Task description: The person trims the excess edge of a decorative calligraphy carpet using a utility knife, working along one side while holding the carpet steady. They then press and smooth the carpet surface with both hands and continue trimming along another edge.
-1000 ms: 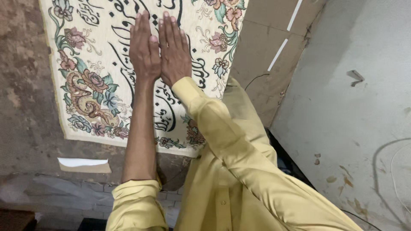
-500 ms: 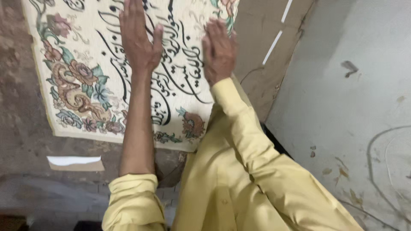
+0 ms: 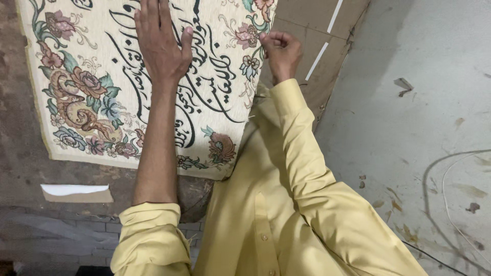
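tapestry (image 3: pixel 102 92) under left hand (image 3: pixel 161 46), right hand (image 3: pixel 281 51) pinching edge

A brown sheet of cardboard (image 3: pixel 317 46) lies at the top, with two thin white strips (image 3: pixel 335 15) on it. Beside it is a grey floor (image 3: pixel 424 102) with small marks and bits of brown scrap (image 3: pixel 394 194). A thin wire (image 3: pixel 450 209) curves across the floor. At the lower left, a small white and brown card (image 3: pixel 76 193) rests on a dark brown surface (image 3: pixel 20 168).
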The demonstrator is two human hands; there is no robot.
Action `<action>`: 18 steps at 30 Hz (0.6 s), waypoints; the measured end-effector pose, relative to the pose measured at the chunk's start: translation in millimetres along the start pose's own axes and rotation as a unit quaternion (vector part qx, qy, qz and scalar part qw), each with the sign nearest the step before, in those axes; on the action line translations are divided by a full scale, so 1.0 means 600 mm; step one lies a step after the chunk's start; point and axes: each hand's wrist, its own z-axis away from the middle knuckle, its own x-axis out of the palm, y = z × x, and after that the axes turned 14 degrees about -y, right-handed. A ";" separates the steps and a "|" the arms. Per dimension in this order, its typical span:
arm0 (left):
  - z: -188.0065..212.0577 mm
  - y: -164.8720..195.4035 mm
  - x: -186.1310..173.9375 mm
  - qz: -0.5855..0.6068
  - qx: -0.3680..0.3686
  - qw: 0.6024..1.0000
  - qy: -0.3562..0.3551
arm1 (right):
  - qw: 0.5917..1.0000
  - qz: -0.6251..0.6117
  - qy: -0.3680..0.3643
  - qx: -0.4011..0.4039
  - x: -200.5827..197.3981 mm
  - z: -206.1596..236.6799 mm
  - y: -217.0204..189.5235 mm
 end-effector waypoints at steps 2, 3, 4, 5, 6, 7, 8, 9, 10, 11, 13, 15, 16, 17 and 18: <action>0.000 0.002 -0.001 0.006 0.000 1.000 0.001 | 1.000 0.030 -0.002 0.001 -0.002 0.004 -0.008; 0.000 0.002 -0.001 0.002 -0.001 1.000 0.001 | 0.999 0.045 -0.005 0.004 -0.003 0.006 -0.013; 0.000 0.003 -0.002 -0.001 -0.001 1.000 -0.001 | 0.998 0.061 -0.007 0.010 -0.003 0.008 -0.017; 0.001 0.003 -0.002 -0.004 -0.003 1.000 -0.004 | 0.997 0.077 -0.010 0.016 -0.003 0.012 -0.022; 0.001 0.003 -0.003 -0.001 -0.001 1.000 -0.002 | 0.996 0.092 -0.001 0.009 -0.001 0.015 -0.026; 0.001 0.004 -0.003 0.003 0.001 1.000 0.002 | 0.994 0.108 0.008 0.001 0.000 0.017 -0.030; 0.002 0.003 -0.002 0.007 0.003 1.000 0.004 | 0.992 0.123 0.016 -0.006 0.002 0.020 -0.033; 0.002 0.003 -0.002 0.010 0.001 1.000 -0.001 | 0.989 0.143 0.020 -0.012 0.003 0.023 -0.036; 0.002 0.003 -0.001 0.012 -0.001 1.000 -0.004 | 0.986 0.163 0.024 -0.021 0.004 0.025 -0.038; 0.001 0.002 -0.001 0.013 -0.003 1.000 -0.006 | 0.983 0.182 0.028 -0.030 0.006 0.025 -0.039; 0.000 0.001 0.000 0.004 0.004 1.000 0.005 | 0.971 0.226 0.042 -0.072 0.008 0.024 -0.038; 0.000 0.001 0.000 0.002 0.012 1.000 0.017 | 0.966 0.238 0.047 -0.090 0.009 0.016 -0.035; 0.000 0.001 0.000 0.005 0.016 1.000 0.017 | 0.969 0.230 0.044 -0.082 0.007 0.012 -0.032; 0.000 0.001 -0.001 0.007 0.018 1.000 0.018 | 0.971 0.222 0.039 -0.075 0.007 0.009 -0.029; 0.001 0.002 -0.001 0.006 0.021 1.000 0.022 | 0.982 0.182 0.037 -0.045 0.007 0.006 -0.025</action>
